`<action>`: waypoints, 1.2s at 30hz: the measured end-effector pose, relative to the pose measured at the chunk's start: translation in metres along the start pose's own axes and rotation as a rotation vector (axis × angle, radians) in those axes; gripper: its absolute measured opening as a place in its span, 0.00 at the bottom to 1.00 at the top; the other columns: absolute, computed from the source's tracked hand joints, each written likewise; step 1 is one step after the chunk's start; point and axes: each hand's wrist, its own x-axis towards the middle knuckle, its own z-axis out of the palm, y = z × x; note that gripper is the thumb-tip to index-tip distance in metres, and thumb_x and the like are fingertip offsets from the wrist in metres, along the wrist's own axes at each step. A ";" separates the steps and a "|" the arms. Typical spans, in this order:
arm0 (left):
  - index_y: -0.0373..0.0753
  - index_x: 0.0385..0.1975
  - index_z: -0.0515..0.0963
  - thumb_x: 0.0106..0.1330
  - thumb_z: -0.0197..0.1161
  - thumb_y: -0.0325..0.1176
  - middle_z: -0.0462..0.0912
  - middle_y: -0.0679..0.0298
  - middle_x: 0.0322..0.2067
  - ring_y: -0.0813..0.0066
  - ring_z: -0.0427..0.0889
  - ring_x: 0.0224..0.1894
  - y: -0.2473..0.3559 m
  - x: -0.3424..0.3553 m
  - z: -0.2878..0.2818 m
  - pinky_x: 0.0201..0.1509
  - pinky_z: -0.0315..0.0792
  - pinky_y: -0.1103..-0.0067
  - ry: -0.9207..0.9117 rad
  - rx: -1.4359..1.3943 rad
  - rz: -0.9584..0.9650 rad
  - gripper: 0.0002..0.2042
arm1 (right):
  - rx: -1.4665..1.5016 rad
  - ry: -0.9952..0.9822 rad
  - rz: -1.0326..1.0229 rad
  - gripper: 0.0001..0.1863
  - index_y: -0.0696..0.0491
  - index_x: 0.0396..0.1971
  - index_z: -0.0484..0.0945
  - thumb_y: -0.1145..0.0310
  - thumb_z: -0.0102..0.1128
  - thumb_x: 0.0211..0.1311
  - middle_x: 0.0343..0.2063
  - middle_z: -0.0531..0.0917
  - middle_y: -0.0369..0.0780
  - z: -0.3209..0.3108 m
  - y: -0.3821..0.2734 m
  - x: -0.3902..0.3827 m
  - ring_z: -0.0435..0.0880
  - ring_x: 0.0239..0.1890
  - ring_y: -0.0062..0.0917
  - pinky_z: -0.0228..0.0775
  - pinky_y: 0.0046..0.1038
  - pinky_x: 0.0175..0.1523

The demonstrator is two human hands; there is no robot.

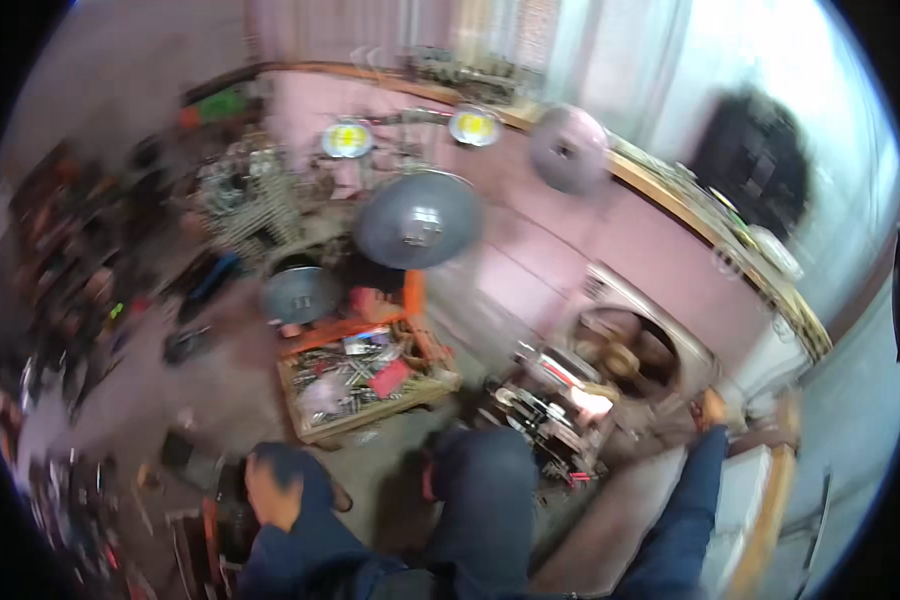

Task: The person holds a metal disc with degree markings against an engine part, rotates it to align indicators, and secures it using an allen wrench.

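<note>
Wooden tool crate (365, 385) sits ahead on floor; left hand (273, 490) blurred near knee, right hand (712, 408) reaching right, fingers' grip unreadable; next move needs steadying.

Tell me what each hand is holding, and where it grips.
Cannot be told: the frame is motion-blurred. The left hand looks closed near the knee; the right hand reaches toward a ledge.
</note>
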 end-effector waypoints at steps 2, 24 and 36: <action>0.40 0.56 0.71 0.52 0.75 0.38 0.58 0.48 0.71 0.44 0.57 0.72 0.018 0.010 0.005 0.72 0.58 0.56 -0.080 -0.035 -0.035 0.31 | -0.298 0.096 -0.166 0.24 0.55 0.55 0.79 0.52 0.58 0.70 0.36 0.84 0.40 -0.052 -0.006 0.009 0.80 0.33 0.29 0.73 0.32 0.32; 0.42 0.50 0.68 0.54 0.75 0.39 0.66 0.52 0.60 0.44 0.67 0.64 -0.028 0.033 -0.003 0.63 0.68 0.55 -0.164 0.051 -0.190 0.27 | -0.687 0.486 -1.068 0.23 0.58 0.56 0.77 0.63 0.62 0.64 0.50 0.81 0.50 0.170 -0.056 -0.272 0.81 0.52 0.41 0.73 0.36 0.56; 0.42 0.43 0.67 0.57 0.74 0.44 0.70 0.57 0.51 0.49 0.71 0.59 -0.023 0.047 0.021 0.57 0.70 0.55 -0.124 0.039 -0.188 0.24 | -1.024 -1.279 -0.955 0.28 0.58 0.58 0.75 0.58 0.66 0.62 0.40 0.86 0.48 0.494 0.018 -0.424 0.86 0.43 0.41 0.77 0.40 0.49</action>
